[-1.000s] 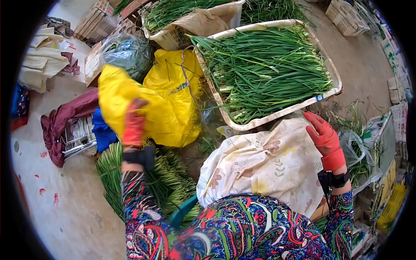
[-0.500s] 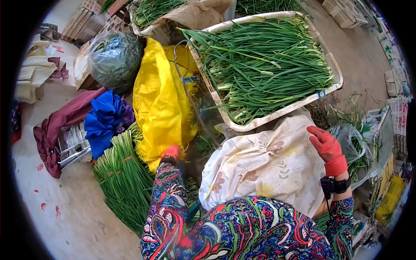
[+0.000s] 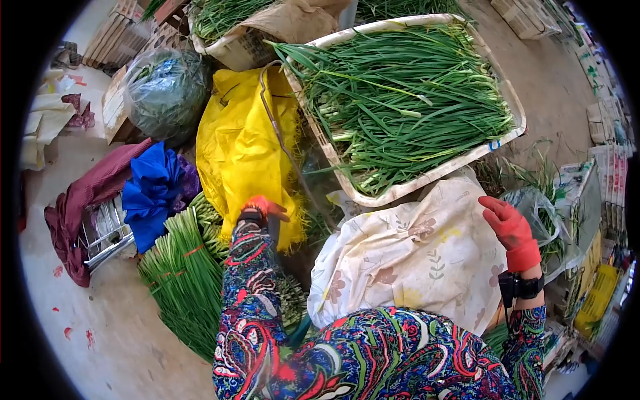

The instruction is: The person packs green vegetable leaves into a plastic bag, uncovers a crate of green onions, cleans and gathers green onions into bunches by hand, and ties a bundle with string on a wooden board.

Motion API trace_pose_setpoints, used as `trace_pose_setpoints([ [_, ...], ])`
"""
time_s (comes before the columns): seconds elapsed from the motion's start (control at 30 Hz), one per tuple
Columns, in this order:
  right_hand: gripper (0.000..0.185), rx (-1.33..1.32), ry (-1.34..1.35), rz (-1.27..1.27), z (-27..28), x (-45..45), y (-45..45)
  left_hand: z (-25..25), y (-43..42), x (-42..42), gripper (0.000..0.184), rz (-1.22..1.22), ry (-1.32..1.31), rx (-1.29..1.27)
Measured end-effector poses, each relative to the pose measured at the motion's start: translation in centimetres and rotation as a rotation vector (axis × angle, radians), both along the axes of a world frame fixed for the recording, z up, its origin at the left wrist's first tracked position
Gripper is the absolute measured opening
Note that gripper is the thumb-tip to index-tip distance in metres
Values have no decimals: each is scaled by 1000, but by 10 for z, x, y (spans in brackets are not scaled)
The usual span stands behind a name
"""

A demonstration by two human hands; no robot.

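My left hand [image 3: 265,208], in a red glove, is over the lower part of a yellow woven plastic sheet [image 3: 243,137] with a frayed edge. Its fingers point right and look apart, with nothing seen in them. My right hand [image 3: 510,227], also red-gloved, hovers beside the flowered cloth [image 3: 413,260] over my lap, its fingers stretched loosely and holding nothing. Long green chives [image 3: 407,100] fill a white plastic crate [image 3: 427,181] in front of me. Tied bundles of chives [image 3: 187,273] lie left of my left sleeve, red bands around them.
A blue cloth [image 3: 152,190] and a maroon cloth [image 3: 90,190] drape over a metal-framed stool [image 3: 107,227] at left. Behind them sits a clear bag of greens [image 3: 167,93]. A thin bent rod [image 3: 280,137] rises beside the yellow sheet. Another plastic bag [image 3: 543,220] lies right.
The raised yellow sheet has settled lower and spread flatter. My left hand has moved up, its fingers now turned right. My right hand has hardly moved.
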State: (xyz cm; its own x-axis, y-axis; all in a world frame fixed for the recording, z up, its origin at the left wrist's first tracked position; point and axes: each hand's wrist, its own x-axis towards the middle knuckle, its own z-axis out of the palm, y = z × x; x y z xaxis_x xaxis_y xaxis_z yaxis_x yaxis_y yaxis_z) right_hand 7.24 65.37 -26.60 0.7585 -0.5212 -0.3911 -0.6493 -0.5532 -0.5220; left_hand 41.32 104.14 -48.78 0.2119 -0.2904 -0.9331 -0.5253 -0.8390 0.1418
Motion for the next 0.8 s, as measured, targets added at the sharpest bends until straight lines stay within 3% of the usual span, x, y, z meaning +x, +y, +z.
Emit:
trace_pose_setpoints([
  [0.07, 26, 0, -1, -13, 0, -10, -7, -18, 0, 38, 55, 118, -13, -72],
  [0.13, 27, 7, -37, -24, -1, -17, -15, -6, -30, 65, 55, 290, -434, -194],
  [0.2, 27, -15, -77, -9, -4, -24, -22, 6, -56, 80, 56, 694, -569, -756],
  [0.3, 27, 0, -53, -39, -3, -23, -19, -48, -78, 102, 55, 597, -890, -1038],
  [0.4, 24, -55, -19, -6, 5, -29, -10, -59, -93, 105, 60, 900, -535, -848],
  [0.47, 24, 24, 6, -119, 14, -33, -6, -61, -94, 101, 48, 985, -369, -917],
  [0.53, 24, 25, -5, -169, 16, -47, -9, -41, -86, 96, 39, 626, -591, -724],
  [0.63, 26, 45, 3, -262, 15, -65, -12, 1, -88, 69, 41, 745, -504, -813],
  [0.73, 27, 78, 2, -326, 11, -73, -5, 12, -85, 62, 39, 616, -536, -747],
  [0.8, 26, 88, 2, -348, 11, -78, -1, -1, -74, 62, 37, 401, -667, -786],
])
